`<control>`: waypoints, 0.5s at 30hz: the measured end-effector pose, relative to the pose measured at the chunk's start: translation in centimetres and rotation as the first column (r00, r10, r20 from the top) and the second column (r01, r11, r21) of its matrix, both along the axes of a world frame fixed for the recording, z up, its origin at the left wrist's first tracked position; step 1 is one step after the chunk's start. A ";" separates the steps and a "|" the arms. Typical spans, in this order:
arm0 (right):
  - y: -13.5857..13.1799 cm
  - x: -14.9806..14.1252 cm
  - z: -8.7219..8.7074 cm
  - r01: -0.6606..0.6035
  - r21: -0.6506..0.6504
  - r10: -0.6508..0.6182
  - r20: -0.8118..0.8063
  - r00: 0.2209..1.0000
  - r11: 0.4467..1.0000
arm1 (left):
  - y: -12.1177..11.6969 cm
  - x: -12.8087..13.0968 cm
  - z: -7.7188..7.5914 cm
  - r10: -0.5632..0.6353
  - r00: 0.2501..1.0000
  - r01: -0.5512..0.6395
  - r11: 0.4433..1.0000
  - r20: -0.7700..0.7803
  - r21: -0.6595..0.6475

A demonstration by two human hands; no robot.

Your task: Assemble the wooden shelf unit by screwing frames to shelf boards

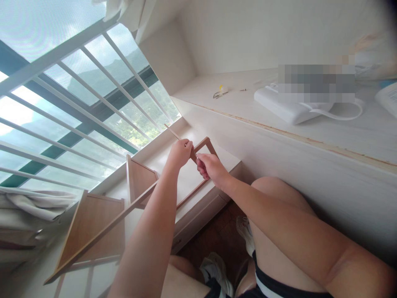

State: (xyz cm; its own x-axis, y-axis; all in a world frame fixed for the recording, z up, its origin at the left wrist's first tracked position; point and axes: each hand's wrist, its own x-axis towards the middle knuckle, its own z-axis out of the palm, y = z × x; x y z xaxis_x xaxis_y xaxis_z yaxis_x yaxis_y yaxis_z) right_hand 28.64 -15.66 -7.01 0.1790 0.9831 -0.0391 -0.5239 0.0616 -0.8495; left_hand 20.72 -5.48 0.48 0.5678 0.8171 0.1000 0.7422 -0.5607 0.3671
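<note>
A wooden rack with a slim frame (102, 234) and flat wooden shelf boards (102, 225) leans across the window ledge. At its far end, my left hand (181, 154) is closed around a frame bar, with a thin wooden strip (171, 131) sticking out beyond it. Close beside it, my right hand (212, 167) is closed, thumb and fingers pinching a small shiny metal piece (197, 156) against the frame bar. Its exact kind is too small to tell. The fingers partly hide the joint there.
On the white countertop (235, 101) lie a small metal item with a yellow-and-white piece (221, 91), a screw (243, 90) and a white box with a cable (288, 105). Window bars (93, 62) and a curtain (34, 203) are at left. My legs are below.
</note>
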 end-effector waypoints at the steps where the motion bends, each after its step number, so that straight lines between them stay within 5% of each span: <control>1: 0.0 0.1 0.1 0.006 -0.003 -0.005 0.022 1.000 1.000 | 0.0 0.0 0.0 0.002 1.000 -0.002 1.000 0.000 0.001; 8: -0.6 0.6 0.8 0.066 0.039 -0.075 0.329 0.941 0.997 | 0.2 0.0 -0.2 0.009 1.000 -0.009 1.000 0.005 0.001; 15: -1.5 0.7 1.3 0.254 0.160 -0.279 0.785 0.553 0.954 | 0.3 0.0 -0.3 0.016 1.000 -0.016 1.000 0.014 -0.004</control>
